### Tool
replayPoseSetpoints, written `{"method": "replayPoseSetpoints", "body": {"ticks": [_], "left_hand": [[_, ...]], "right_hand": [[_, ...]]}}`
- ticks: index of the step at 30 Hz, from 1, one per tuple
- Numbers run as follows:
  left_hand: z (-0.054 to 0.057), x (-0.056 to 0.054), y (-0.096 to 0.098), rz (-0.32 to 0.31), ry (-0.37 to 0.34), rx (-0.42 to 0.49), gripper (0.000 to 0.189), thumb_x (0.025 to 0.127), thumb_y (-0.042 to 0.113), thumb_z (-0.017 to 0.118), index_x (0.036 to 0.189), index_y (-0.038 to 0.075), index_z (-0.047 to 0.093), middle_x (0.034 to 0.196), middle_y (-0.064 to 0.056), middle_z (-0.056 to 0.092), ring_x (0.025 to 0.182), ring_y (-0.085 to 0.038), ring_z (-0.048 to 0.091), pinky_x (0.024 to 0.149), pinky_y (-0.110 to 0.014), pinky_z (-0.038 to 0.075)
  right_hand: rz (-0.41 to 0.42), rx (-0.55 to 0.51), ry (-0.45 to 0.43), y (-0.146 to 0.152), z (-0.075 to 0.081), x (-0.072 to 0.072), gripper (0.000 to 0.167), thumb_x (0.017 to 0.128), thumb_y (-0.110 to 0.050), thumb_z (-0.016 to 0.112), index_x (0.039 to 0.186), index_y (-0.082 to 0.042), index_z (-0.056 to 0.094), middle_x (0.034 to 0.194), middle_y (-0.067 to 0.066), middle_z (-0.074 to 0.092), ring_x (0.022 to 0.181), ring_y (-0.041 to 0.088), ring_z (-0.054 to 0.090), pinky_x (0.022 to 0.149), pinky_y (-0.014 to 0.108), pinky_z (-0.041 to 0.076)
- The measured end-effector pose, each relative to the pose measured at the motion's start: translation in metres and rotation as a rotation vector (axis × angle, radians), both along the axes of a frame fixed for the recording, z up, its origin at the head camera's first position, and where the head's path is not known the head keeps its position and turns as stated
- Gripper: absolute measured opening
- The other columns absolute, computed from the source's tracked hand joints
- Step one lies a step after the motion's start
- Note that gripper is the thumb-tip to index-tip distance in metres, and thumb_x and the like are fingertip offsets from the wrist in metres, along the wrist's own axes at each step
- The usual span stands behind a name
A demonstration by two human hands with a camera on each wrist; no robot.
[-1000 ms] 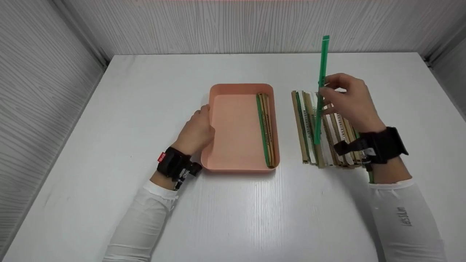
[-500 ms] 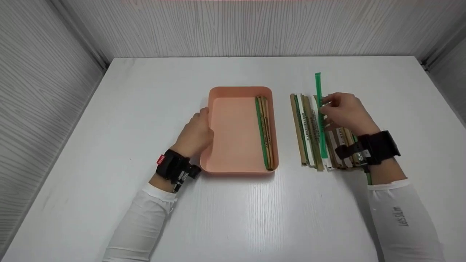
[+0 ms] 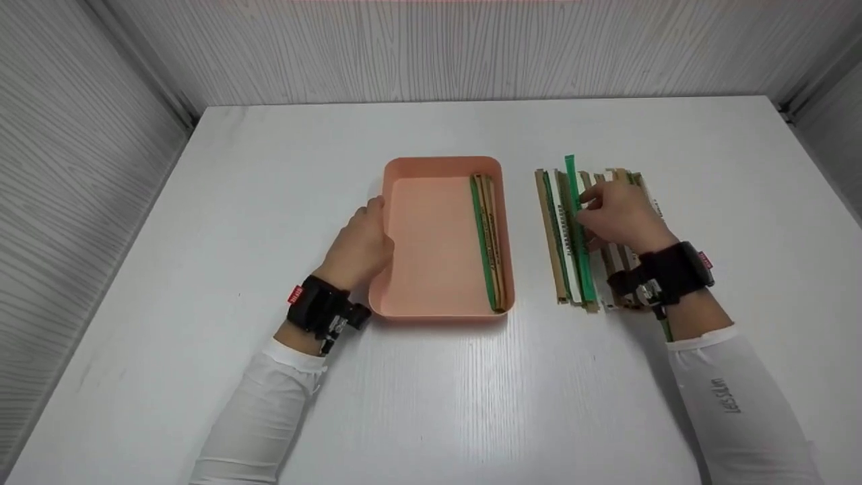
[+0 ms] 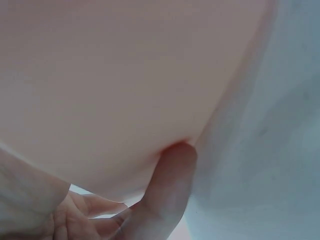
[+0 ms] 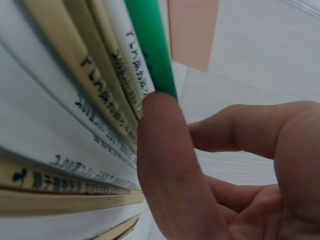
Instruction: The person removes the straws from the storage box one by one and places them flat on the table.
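My left hand [image 3: 357,246] grips the left wall of a shallow pink tray [image 3: 424,316]. In the left wrist view its thumb [image 4: 172,180] presses against the tray's side. With thumb and fingertips, my right hand [image 3: 619,215] pinches a long green wrapped straw [image 3: 584,276] over the row of straws to the right of the tray. Brown, white and green wrapped straws [image 3: 552,249], several printed with dark text, lie side by side there; the hand hides part of the row. Along the tray's right wall lie a green straw [image 3: 483,242] and brown straws [image 3: 496,242].
The tray and the straws lie on a white table [image 3: 431,404]. A grey wood-grain panel [image 3: 431,50] rises behind the table, with another panel [image 3: 74,202] at the left. A gap of bare table separates the tray from the straw row.
My right hand has lowered the green straw from above the row and moved it slightly left, bringing it down over the straws. The left hand keeps its hold on the tray.
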State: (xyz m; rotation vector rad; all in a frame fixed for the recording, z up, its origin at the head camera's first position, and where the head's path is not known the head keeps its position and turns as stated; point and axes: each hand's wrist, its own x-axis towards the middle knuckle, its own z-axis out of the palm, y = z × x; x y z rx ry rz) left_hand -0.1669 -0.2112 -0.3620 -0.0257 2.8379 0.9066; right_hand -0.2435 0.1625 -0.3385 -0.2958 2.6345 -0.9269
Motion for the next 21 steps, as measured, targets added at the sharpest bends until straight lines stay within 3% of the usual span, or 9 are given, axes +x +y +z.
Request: {"method": "replayPoseSetpoints", "body": {"ticks": [6,21], "left_hand": [[0.001,0.001,0.0,0.003,0.006,0.006,0.065,0.101,0.001,0.042,0.161,-0.007,0.021,0.142,-0.033,0.048,0.121,-0.043,0.058,0.102,-0.053,0.049],[0.002,-0.001,0.001,0.024,-0.024,0.013,0.066,0.101,0.002,0.041,0.162,-0.005,0.02,0.147,-0.032,0.046,0.128,-0.042,0.055,0.107,-0.052,0.046]], "right_hand": [[0.022,0.027,0.045,-0.003,-0.004,0.0,0.047,0.098,-0.012,0.056,0.137,0.014,0.057,0.119,0.032,0.066,0.065,0.017,0.071,0.062,0.026,0.053],[0.022,0.008,0.037,-0.004,-0.013,0.0,0.043,0.098,-0.007,0.061,0.136,0.012,0.058,0.112,0.03,0.068,0.067,0.019,0.071,0.06,0.03,0.056]]}}
